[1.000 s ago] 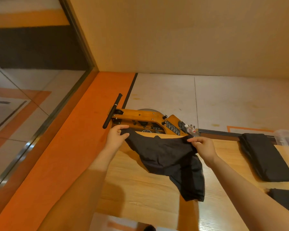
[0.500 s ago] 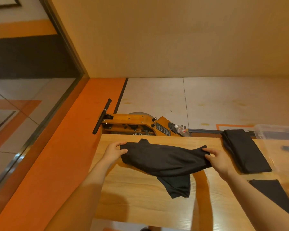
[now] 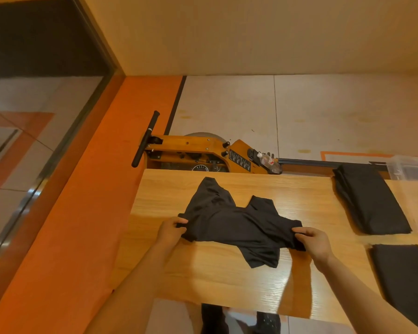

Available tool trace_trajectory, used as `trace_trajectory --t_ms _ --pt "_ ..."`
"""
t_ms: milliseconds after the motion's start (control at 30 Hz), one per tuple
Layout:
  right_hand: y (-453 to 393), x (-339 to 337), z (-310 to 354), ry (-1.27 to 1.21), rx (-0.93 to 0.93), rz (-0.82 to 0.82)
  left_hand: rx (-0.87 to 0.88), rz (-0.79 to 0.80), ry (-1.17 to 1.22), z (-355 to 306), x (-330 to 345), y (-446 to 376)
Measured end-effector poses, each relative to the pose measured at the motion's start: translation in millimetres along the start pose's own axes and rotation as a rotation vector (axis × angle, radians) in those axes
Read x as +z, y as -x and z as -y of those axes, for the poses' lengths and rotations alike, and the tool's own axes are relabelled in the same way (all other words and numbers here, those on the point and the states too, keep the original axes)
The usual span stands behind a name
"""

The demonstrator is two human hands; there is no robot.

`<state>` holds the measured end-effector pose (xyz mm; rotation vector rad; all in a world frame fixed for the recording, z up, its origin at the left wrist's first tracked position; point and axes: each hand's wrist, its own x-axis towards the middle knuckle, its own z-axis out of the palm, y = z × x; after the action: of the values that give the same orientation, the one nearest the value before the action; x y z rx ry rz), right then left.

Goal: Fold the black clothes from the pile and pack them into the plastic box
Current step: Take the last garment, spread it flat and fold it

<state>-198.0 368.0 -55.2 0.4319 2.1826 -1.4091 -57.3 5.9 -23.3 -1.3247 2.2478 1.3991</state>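
Black garment [image 3: 239,225] rumpled on table [image 3: 227,280]; left hand [image 3: 170,231], right hand [image 3: 313,243] fingers pinching its edges.

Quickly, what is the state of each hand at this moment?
Left hand: closed, pinching the left edge of the black garment.
Right hand: closed, pinching the garment's right edge.

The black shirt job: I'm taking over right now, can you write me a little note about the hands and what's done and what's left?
Left hand and right hand each pinch an end of the black garment, which lies crumpled on the wooden table.
Done: one folded stack and another folded piece lie on the right.
Plastic box sits at the far right edge.
Left: fold this garment, then pack everything into the box.
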Motion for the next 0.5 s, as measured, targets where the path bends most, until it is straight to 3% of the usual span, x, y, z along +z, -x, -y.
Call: trace_trajectory --t_ms 267,500 --pt "4 -3 -1 0.032 -0.028 0.045 -0.081 0.088 0.029 11 1 -7" --pt "-4 -5 4 0.147 -0.057 0.079 0.051 -0.033 0.177 -10 -5 -9"
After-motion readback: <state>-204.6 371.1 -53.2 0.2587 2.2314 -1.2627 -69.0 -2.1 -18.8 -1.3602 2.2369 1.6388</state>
